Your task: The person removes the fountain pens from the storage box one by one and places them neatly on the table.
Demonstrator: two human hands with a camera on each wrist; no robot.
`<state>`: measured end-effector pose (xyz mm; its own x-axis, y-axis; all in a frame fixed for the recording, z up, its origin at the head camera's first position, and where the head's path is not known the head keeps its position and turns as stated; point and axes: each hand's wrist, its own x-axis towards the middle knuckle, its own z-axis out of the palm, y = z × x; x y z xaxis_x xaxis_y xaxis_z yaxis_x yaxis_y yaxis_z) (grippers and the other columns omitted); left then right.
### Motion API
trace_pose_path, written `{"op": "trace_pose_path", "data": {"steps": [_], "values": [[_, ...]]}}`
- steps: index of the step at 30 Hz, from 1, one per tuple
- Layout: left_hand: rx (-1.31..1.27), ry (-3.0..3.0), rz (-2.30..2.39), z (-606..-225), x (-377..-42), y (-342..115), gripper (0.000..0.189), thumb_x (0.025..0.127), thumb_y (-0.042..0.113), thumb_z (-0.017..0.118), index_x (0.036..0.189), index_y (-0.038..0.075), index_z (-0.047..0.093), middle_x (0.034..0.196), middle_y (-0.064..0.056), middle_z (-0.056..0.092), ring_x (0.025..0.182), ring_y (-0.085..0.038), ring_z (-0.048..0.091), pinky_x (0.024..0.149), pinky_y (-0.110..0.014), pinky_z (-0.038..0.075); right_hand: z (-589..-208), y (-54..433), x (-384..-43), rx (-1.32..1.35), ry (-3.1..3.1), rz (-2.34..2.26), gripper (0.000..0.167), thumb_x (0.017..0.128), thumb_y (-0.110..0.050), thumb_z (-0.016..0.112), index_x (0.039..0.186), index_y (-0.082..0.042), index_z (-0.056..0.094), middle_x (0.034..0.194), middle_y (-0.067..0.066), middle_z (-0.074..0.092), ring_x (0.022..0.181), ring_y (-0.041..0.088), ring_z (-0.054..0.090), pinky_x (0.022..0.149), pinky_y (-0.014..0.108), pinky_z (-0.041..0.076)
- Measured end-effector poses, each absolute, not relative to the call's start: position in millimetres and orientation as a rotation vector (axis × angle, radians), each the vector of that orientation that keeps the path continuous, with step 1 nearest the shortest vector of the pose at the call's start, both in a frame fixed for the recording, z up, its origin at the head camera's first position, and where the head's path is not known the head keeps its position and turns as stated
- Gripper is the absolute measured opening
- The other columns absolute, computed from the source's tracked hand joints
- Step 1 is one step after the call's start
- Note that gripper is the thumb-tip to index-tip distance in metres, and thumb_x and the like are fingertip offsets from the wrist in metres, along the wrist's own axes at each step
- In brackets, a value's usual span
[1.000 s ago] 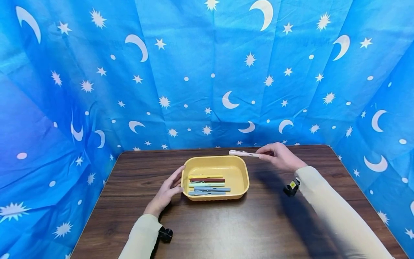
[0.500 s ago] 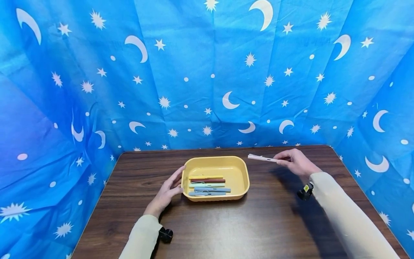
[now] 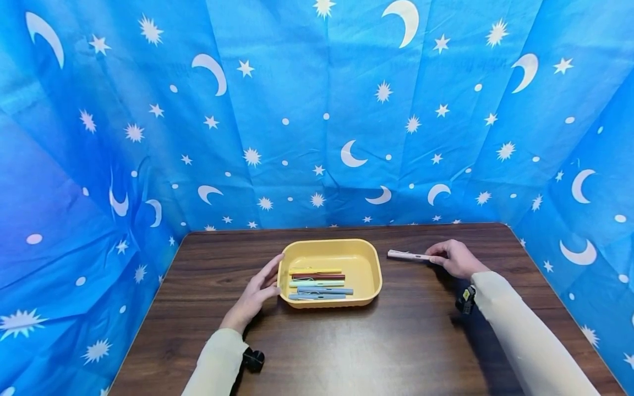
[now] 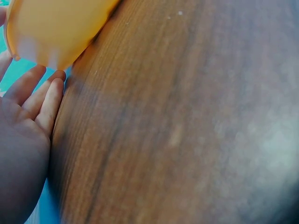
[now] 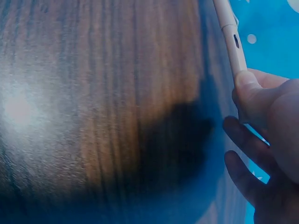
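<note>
carried the pale pink pen (image 3: 408, 256) right, nearer and lower since the earlier frame, from beyond the far right rim of the yellow tray (image 3: 324, 253) to just right of it. now hold it roughly left to right, pinched near its right end between thumb and forefinger of the right hand (image 3: 454, 259), other fingers loose and apart. cannot tell resting on the brown table (image 3: 327, 352) from hovering just above. touch the tray's left wall with the left hand (image 3: 252, 297), fingers spread and fairly straight, apparently steadying. see in the tray, toward the left, from far to near, a yellow pen (image 3: 315, 270), a dark red pen (image 3: 322, 276), a mint green pen (image 3: 319, 283) and two blue-grey pens (image 3: 324, 290). judge the step as laying down outside the tray; calls for level lowering, then gentle loosening of the pinch.
</note>
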<state>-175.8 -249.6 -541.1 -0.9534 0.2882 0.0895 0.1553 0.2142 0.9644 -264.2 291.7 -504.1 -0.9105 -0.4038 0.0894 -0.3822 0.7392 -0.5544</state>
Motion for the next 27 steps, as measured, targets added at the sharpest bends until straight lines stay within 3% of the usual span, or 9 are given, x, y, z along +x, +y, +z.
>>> {"op": "trace_pose_path", "data": {"steps": [5,14,27], "values": [[0.417,2.373,1.835,-541.5,-175.7,-249.6,0.085,0.092,0.001,0.061,0.167,0.026,0.03,0.171,-0.012,0.031,0.155,-0.035,0.034,0.123,-0.04,0.034,-510.7,289.3,-264.1,-0.636,2.909,-0.876,0.013,0.097,0.0,0.07,0.097,-0.008,0.081,0.094,0.004,0.077,0.088,0.022,0.066,0.087,0.053,0.057],[0.428,2.342,1.869,-541.7,-176.7,-250.0,0.085,0.091,0.001,0.06,0.167,0.025,0.03,0.171,-0.013,0.031,0.156,-0.035,0.032,0.113,-0.015,0.037,-515.2,284.5,-264.4,-0.614,2.966,-0.839,0.012,0.097,-0.001,0.071,0.101,-0.007,0.081,0.1,0.009,0.077,0.095,0.03,0.069,0.092,0.058,0.057],[0.441,2.334,1.881,-542.6,-177.6,-250.1,0.085,0.092,-0.002,0.059,0.167,0.024,0.031,0.171,-0.016,0.031,0.156,-0.036,0.032,0.113,-0.013,0.036,-519.0,284.0,-263.6,-0.612,3.03,-0.729,0.011,0.095,-0.001,0.073,0.1,-0.007,0.08,0.099,0.01,0.075,0.094,0.03,0.068,0.091,0.058,0.057]]}}
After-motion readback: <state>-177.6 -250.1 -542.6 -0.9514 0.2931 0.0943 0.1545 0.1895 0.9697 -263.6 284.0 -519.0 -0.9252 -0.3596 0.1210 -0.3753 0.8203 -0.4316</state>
